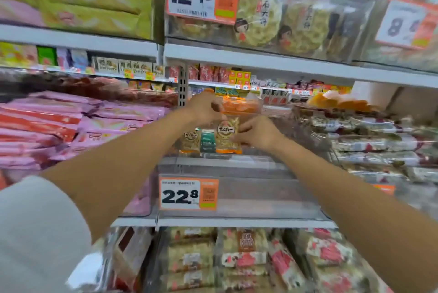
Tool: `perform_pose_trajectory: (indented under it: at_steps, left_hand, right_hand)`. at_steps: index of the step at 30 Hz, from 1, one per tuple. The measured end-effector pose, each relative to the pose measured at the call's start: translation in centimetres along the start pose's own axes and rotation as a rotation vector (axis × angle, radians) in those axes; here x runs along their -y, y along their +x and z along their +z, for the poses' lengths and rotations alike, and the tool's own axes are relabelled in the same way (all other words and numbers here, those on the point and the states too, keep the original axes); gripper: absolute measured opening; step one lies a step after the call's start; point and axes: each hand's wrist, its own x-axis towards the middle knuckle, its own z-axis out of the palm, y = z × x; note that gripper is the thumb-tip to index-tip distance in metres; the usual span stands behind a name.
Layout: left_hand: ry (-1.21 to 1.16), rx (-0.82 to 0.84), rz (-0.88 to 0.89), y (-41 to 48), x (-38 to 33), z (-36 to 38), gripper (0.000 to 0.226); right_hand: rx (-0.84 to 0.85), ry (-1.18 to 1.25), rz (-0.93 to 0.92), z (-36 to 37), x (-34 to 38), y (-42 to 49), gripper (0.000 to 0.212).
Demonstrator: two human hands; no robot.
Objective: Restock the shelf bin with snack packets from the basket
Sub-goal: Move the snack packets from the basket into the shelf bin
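Shop shelf, frame centre: clear bin (237, 197), price tag 22.8 (188, 193). Left hand (205, 108) and right hand (257, 133) both grasping one upright packet (226, 135) inside.

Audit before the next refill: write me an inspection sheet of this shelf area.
Surface: clear shelf bin tagged 22.8, front mostly bare.
Job's things: snack packet upright at the bin's back, beside two standing packets; basket not seen.
Clutter: nothing seen.
Hands: left hand on the packet's top, right hand at its side.
Cables: nothing seen.
Surroundings: pink packets left, stacked bars right, full shelves above and below.
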Motion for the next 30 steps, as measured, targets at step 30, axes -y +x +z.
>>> perform_pose_trajectory:
  at_steps: [30]
  left_hand:
    - [0.821, 0.350, 0.042, 9.0, 9.4, -0.8, 0.013]
  right_hand:
    - [0.118, -0.233, 0.132, 13.8, -2.0, 10.2, 0.024]
